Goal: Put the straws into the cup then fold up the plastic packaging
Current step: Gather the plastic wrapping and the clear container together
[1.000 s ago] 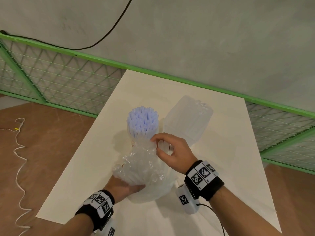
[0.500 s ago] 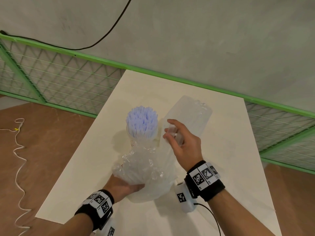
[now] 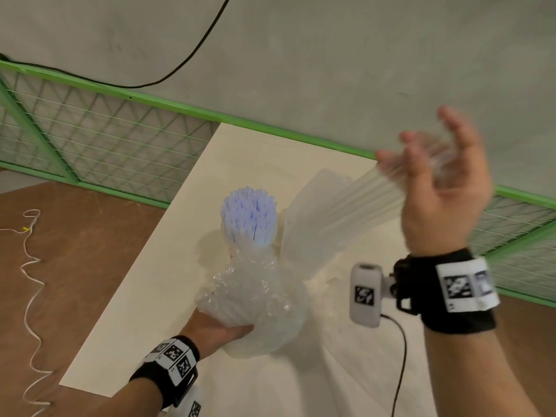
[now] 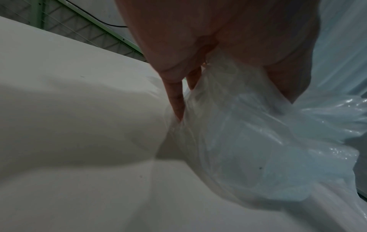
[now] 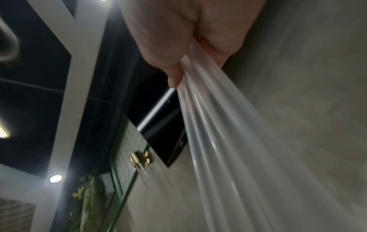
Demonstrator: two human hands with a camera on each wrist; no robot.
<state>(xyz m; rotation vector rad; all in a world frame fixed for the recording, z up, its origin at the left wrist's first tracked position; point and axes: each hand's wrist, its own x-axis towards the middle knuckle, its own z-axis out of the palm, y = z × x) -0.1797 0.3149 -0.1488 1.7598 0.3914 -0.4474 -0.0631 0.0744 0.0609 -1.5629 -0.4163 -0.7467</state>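
A bundle of pale blue-white straws stands upright on the white table; the cup under it is hidden by plastic. Clear plastic packaging is bunched in front of the straws. My left hand grips its lower crumpled end near the table, its fingers curled into the packaging. My right hand is raised high at the right and pinches the far end of the packaging, pulling it taut into a stretched sheet.
A green-framed mesh fence runs behind the table under a grey wall. A black cable hangs on the wall. A white cord lies on the brown floor at the left. A cable runs from my right wrist camera.
My right hand has taken hold of the packaging's far end and swung up and to the right, stretching the plastic out. My left hand has stayed at the crumpled end.
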